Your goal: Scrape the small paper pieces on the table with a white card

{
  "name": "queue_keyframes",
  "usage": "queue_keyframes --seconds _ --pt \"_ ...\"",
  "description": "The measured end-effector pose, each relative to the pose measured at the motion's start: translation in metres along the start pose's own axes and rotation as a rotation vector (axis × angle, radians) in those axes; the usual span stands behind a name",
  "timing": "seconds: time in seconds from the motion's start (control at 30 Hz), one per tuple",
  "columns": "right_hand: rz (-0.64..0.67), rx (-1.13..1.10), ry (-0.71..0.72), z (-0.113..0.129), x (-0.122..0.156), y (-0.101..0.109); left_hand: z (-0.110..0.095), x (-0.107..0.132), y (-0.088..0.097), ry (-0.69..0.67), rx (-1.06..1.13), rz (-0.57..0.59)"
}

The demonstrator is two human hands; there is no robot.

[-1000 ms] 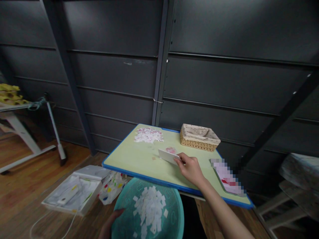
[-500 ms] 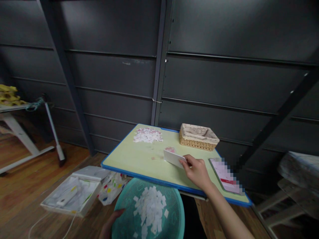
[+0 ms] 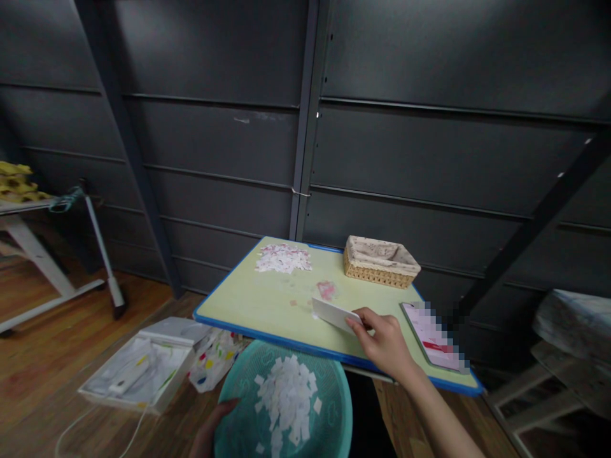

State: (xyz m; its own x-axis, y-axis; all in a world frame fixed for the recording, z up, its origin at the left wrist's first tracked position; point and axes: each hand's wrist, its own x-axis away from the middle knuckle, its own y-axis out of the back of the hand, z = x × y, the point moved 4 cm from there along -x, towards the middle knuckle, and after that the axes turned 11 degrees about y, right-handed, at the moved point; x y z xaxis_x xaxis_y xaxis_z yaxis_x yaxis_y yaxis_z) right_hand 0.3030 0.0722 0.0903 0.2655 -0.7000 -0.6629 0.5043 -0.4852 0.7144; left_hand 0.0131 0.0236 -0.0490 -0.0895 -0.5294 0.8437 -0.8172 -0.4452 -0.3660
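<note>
My right hand (image 3: 384, 343) pinches a white card (image 3: 334, 314) held edge-down on the pale green table (image 3: 267, 305) with a blue rim. Just beyond the card lies a small pink smudge of scraps (image 3: 326, 290). A pile of white and pink paper bits (image 3: 282, 259) sits at the table's far left corner. My left hand (image 3: 210, 432) grips the rim of a teal basket (image 3: 329, 407) below the table's near edge; the basket holds several white paper pieces (image 3: 286, 401).
A wicker tray (image 3: 380, 261) stands at the table's back right. A phone (image 3: 433, 336) lies at the right edge. On the wooden floor to the left are an open white box (image 3: 143, 372) and a dotted bag (image 3: 214, 359). Dark metal panels stand behind.
My right hand has drawn the card back toward the near edge, uncovering the pink scraps beyond it. The basket has stayed under the table's edge.
</note>
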Motion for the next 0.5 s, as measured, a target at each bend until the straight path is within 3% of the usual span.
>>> queue_keyframes --seconds 0.3,0.5 --pt "-0.017 -0.198 0.017 0.031 0.028 -0.001 -0.004 0.008 -0.009 0.022 0.066 0.075" --pt "-0.05 -0.252 -0.069 0.034 0.039 -0.005 -0.007 0.014 -0.009 -0.023 0.057 0.028"
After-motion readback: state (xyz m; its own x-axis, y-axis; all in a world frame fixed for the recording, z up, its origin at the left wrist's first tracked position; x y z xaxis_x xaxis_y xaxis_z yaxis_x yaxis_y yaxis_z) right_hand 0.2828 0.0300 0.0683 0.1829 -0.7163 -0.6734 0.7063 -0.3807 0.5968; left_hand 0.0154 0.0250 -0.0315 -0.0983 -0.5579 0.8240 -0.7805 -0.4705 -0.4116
